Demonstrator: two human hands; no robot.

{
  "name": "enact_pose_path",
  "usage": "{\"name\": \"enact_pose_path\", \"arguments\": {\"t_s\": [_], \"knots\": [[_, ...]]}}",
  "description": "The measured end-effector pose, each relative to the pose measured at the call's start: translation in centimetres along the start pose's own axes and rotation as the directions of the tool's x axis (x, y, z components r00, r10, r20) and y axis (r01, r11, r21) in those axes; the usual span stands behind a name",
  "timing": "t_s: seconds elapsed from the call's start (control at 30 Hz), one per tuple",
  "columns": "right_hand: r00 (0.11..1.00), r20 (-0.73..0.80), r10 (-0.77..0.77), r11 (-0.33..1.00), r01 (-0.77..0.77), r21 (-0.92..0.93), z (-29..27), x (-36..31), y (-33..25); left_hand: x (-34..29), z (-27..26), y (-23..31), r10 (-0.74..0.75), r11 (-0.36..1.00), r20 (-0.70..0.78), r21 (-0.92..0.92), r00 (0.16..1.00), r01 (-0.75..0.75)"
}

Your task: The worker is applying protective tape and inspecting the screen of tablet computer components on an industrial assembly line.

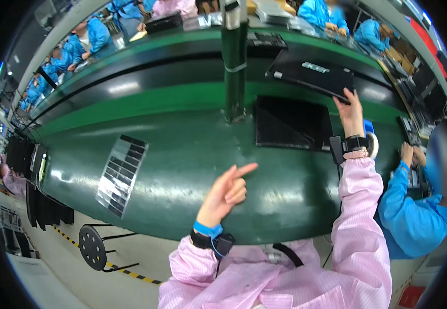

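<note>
Black and slim, the closed laptop point(311, 76) lies on the far belt of the green counter point(182, 159). The right hand point(351, 110) reaches out, fingers spread, touching its near right corner. The left hand point(228, 193) hovers empty, index finger extended. The laptop is probably stiff, smooth-skinned and moderately heavy — best gripped along its edges. A striped label sheet point(120, 175) lies left; a black mat point(291, 123) sits near the post.
</note>
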State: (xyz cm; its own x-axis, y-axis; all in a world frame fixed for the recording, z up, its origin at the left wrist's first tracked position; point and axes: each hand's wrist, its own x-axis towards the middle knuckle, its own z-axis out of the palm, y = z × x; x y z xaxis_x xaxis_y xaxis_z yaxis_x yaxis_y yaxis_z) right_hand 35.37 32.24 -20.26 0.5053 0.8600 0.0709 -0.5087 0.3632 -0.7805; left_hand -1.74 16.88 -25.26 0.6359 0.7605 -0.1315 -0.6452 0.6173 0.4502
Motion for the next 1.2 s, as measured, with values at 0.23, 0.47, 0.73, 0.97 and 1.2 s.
{"name": "enact_pose_path", "arguments": {"t_s": [0.23,0.47,0.73,0.97,1.2], "knots": [[0.965,0.129,0.230,0.971,-0.219,-0.097,2.0,4.5,9.3,-0.1,-0.5,0.2,0.024,0.995,-0.040,0.094,0.999,-0.020],[0.929,0.330,0.166,0.767,0.088,-0.636,0.1,8.7,9.7,0.6,-0.3,0.4,0.049,0.994,-0.099,0.107,0.994,-0.038],[0.979,0.088,0.182,0.763,-0.084,-0.641,0.7,1.7,1.2,1.5,0.9,1.9,0.237,0.741,-0.147,0.667,0.960,-0.081],[0.995,-0.024,0.096,0.584,-0.076,-0.808,-4.3,-6.4,1.6,9.9,0.7,4.0,0.353,0.362,-0.146,0.932,0.924,0.009],[0.984,0.042,0.173,0.602,-0.072,-0.795,-4.7,-9.4,3.5,13.2,1.2,1.9,0.313,0.582,-0.249,0.813,0.916,0.023]]}}
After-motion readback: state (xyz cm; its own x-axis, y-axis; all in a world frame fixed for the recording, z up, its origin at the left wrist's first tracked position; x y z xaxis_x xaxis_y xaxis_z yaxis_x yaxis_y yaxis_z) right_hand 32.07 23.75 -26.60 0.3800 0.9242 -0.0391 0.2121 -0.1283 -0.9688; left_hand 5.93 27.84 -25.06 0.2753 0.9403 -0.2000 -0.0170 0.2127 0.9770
